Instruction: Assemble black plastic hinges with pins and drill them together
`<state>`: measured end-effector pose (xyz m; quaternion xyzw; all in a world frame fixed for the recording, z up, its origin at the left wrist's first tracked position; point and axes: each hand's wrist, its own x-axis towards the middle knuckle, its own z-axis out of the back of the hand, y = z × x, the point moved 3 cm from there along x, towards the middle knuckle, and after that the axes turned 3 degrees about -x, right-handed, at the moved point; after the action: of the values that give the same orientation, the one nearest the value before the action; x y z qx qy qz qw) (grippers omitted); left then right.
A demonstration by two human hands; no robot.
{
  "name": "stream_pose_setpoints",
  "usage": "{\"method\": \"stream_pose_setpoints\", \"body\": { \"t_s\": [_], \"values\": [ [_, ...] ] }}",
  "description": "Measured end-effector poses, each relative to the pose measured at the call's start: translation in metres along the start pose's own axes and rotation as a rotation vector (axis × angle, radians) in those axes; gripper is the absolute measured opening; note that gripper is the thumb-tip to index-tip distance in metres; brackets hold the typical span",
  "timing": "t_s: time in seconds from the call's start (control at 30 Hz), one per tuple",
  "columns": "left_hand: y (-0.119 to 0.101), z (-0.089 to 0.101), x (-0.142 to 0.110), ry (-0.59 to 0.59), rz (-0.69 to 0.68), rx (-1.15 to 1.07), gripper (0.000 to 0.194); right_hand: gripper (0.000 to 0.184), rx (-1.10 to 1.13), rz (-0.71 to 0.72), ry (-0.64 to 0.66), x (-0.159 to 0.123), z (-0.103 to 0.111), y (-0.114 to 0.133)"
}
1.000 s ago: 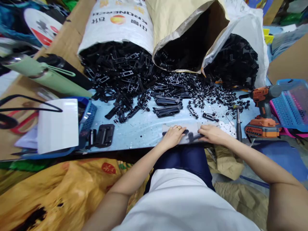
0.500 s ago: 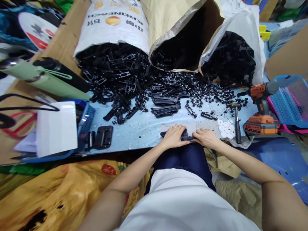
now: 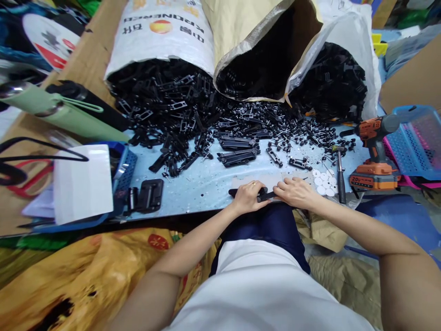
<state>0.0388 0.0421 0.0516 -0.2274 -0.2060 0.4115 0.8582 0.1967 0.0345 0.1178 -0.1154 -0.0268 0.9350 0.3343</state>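
My left hand [image 3: 248, 196] is closed over a long black plastic part [image 3: 233, 192] near the front edge of the bench. One end sticks out to its left, and the middle lies under the fingers. The other end, a dark bar [image 3: 268, 196], reaches across to my right hand [image 3: 293, 192], whose fingers are wrapped round it. Beneath both hands lies a grey board [image 3: 275, 177]. Just beyond them rest two folded black bracket assemblies [image 3: 238, 156]. White round discs [image 3: 324, 183] lie to the right of my right hand.
Open sacks [image 3: 161, 41] spill black plastic parts [image 3: 175, 110] and screws across the back. On the right are a hammer [image 3: 341, 184], an orange cordless drill [image 3: 374, 172] and a blue basket [image 3: 418, 142]. A black stand [image 3: 149, 196] and a blue tray [image 3: 126, 170] occupy the left.
My right hand has shifted slightly left and up, turning over the dark bar. The left hand stays in nearly the same place, with more of the part showing beside it.
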Motion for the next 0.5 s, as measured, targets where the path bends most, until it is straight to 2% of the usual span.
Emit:
{"method": "stream_pose_setpoints", "body": {
  "t_s": [0.1,0.2,0.3,0.37,0.43,0.5],
  "values": [
    [-0.001,0.001,0.002,0.063,0.032,0.013,0.042,0.026,-0.006,0.053,-0.038,-0.001,-0.009,-0.008],
    [-0.008,0.001,0.021,0.167,0.019,0.027,0.045,0.033,0.026,0.0,-0.095,-0.007,-0.028,-0.017],
    [-0.011,0.006,0.067,0.131,0.046,0.051,0.036,0.038,0.085,-0.06,-0.133,-0.019,-0.047,-0.025],
    [-0.006,0.012,0.107,0.046,0.155,0.116,0.03,0.04,0.133,-0.083,-0.123,-0.026,-0.055,-0.03],
    [0.002,0.014,0.143,0.09,0.228,0.217,0.032,0.039,0.197,-0.152,-0.118,-0.027,-0.056,-0.039],
    [0.01,0.012,0.168,0.17,0.25,0.269,0.031,0.035,0.26,-0.313,-0.149,-0.018,-0.054,-0.054]
  ]
}}
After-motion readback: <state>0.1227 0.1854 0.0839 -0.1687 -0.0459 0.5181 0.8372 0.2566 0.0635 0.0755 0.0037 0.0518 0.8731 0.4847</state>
